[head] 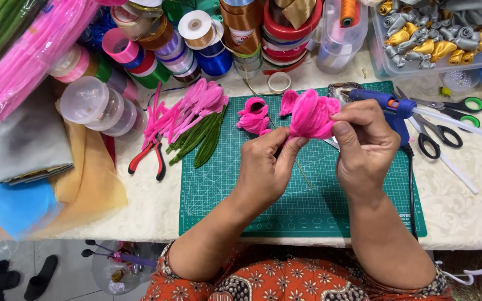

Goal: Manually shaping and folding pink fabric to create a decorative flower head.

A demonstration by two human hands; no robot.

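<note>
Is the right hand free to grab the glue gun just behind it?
Probably not yet: the right hand and left hand both pinch the pink flower. The glue gun lies unobstructed right behind.

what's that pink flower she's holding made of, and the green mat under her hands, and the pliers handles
The pink flower, held between the left hand and right hand, looks like fuzzy chenille stems: soft, matte, ribbed loops. The green mat seems to be flexible matte plastic or rubber, printed with a pale grid. The pliers have smooth red-and-black handles, probably plastic or rubber sleeves over metal.
</note>
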